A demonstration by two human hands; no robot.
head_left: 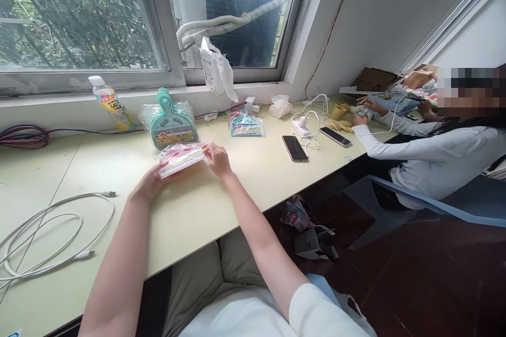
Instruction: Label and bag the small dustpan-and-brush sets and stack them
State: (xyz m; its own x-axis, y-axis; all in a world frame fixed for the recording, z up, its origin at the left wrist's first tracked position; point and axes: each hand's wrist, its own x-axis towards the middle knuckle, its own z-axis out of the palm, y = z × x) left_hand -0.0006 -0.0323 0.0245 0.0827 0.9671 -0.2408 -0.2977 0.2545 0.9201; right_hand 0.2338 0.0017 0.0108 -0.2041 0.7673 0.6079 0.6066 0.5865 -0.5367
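A pink mini dustpan-and-brush set (pixel 182 160) in clear plastic wrap is held low over the table, its white bristle edge facing me. My left hand (pixel 153 181) supports it from the left end, with the fingers partly hidden beneath. At the right end, my right hand (pixel 217 160) pinches the corner of the wrap. Just behind stands a stack of teal dustpan sets (pixel 173 122), also wrapped in plastic. Farther right, a smaller teal dustpan set (pixel 246 125) lies in front of some pink ones.
A white cable (pixel 59 210) lies coiled at left, and a drink bottle (pixel 112 102) stands by the window. Toward the right are a tissue pack (pixel 280 106), a charger (pixel 301 125) and two phones (pixel 295 148). A co-worker (pixel 446 142) sits at the table's far right, handling small items.
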